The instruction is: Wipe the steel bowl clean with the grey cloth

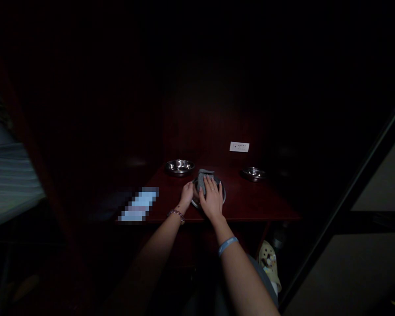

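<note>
A steel plate [222, 194] lies on the dark red table [250, 202], with a grey cloth [204, 174] on it. My right hand [211, 196] lies flat on the cloth, fingers spread, pressing it into the plate. My left hand [186, 193] grips the plate's left rim, its fingers curled round the edge. There is a beaded bracelet on my left wrist and a blue band on my right.
A steel bowl [179, 166] stands at the back left of the table, a smaller one [254, 173] at the back right. A white socket plate [239, 146] is on the wall behind. A blurred pale patch [138, 204] lies at the table's left edge. A patterned shoe [269, 259] shows below.
</note>
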